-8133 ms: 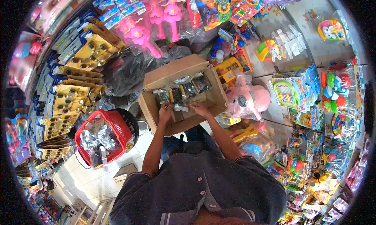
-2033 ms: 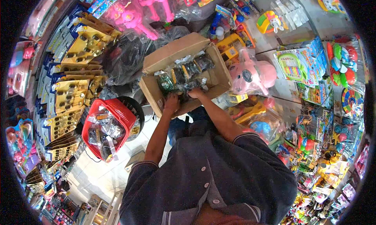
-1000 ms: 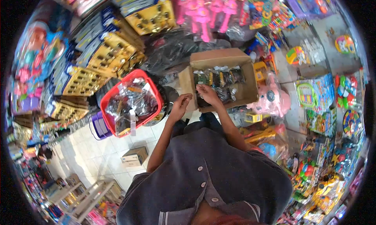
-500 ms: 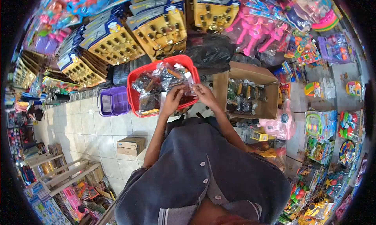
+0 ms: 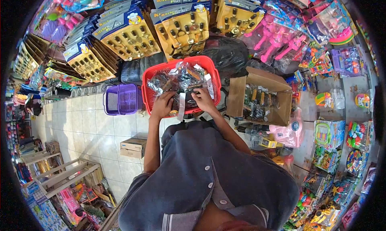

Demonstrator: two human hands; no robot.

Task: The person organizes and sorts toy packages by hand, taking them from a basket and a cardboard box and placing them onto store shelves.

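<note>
A red plastic basket [image 5: 152, 73] full of clear-wrapped toy packets [image 5: 181, 76] stands in front of me. My left hand [image 5: 163, 104] rests on the packets at the basket's near rim. My right hand [image 5: 202, 99] is beside it, fingers closed on a dark packet [image 5: 192, 91] with a white paper strip [image 5: 181, 106] hanging over the rim. To the right, an open cardboard box [image 5: 237, 96] holds more dark packets [image 5: 255, 102].
A purple basket [image 5: 120, 99] sits left of the red one on the tiled floor. A small carton [image 5: 134, 147] lies on the floor. Yellow kitchen play sets [image 5: 183, 23] and pink toys [image 5: 277, 36] line the back. Black bags [image 5: 229, 52] lie behind the basket.
I turned left from the cardboard box to the red basket. Both hands moved from the box to the basket's near rim and lowered a packet onto the pile.
</note>
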